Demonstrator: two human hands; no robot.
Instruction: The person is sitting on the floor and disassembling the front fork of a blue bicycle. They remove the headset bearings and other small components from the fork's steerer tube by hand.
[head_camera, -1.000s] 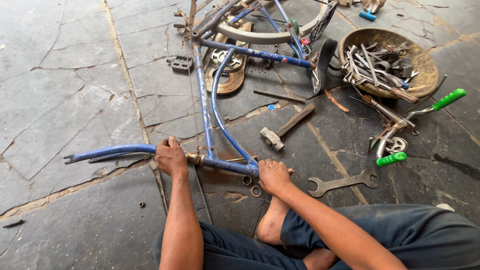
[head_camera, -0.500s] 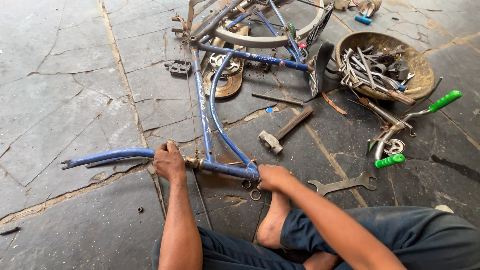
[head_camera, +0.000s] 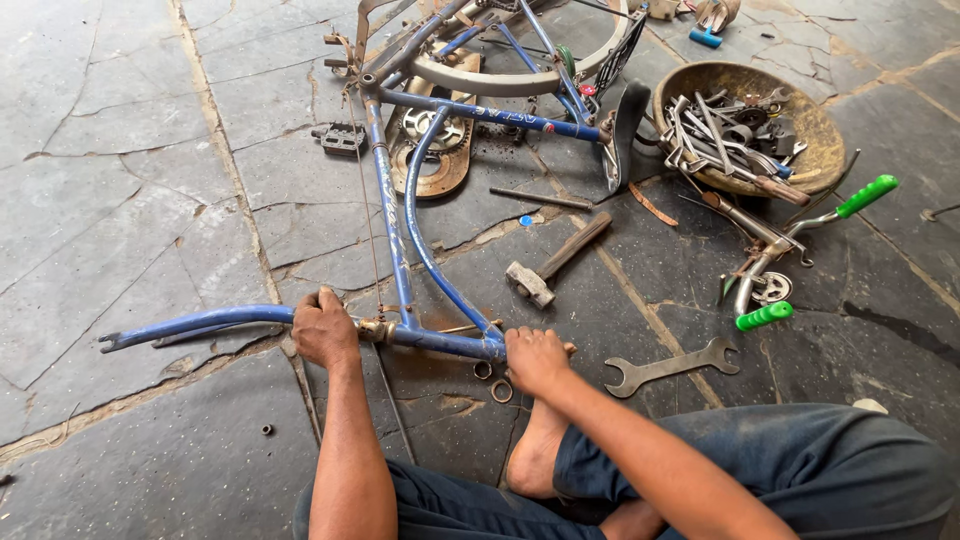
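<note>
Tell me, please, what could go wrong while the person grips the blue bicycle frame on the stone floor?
The small metal rings lie loose beside the right hand and could roll off unseen. The person's bare foot sits just under the blue bicycle frame, so a slip by the left hand might drop the tube onto it. The wooden-handled hammer and flat grey spanner lie close enough to be knocked.

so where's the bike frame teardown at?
Done: the handlebar with green grips lies loose on the floor, and a pedal sits apart. In hand: left hand grips the blue fork at the head tube, right hand holds the tube's other end. Left: frame looks joined to the fork; hammer and spanner lie unused.
</note>
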